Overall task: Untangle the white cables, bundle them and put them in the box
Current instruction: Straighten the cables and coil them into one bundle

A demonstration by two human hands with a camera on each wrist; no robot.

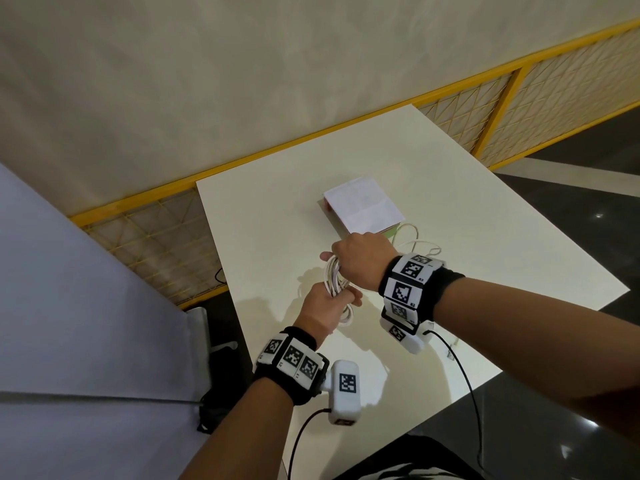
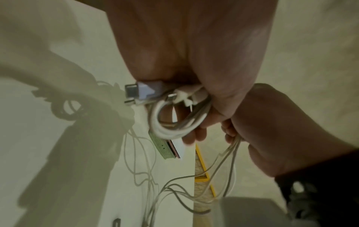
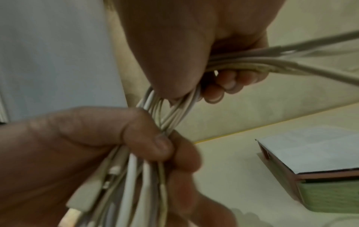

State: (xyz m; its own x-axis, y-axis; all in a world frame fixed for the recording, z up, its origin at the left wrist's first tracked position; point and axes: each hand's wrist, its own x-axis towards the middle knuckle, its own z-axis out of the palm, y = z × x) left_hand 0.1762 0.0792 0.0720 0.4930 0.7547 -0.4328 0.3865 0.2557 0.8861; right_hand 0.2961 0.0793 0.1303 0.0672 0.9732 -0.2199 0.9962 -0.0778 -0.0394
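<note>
Several white cables [image 1: 333,276] are gathered into a looped bundle, held above the white table [image 1: 263,216] between both hands. My left hand [image 1: 341,296] grips the bundle's lower end, where plugs [image 2: 136,92] and a coil [image 2: 174,121] stick out of the fist. My right hand [image 1: 333,260] grips the upper end, its fingers [image 3: 227,83] curled round the strands [image 3: 174,110]. Loose cable ends [image 1: 414,239] trail over the table behind the right wrist. The box [image 1: 363,206], green-sided with a white lid on top, lies just beyond the hands.
A yellow-framed mesh fence [image 1: 485,109] runs along the table's far edge. A grey-white surface [image 1: 86,306] fills the left side. Black leads [image 1: 467,382] hang from the wrist cameras over the table's near edge. Dark floor [image 1: 571,220] lies to the right.
</note>
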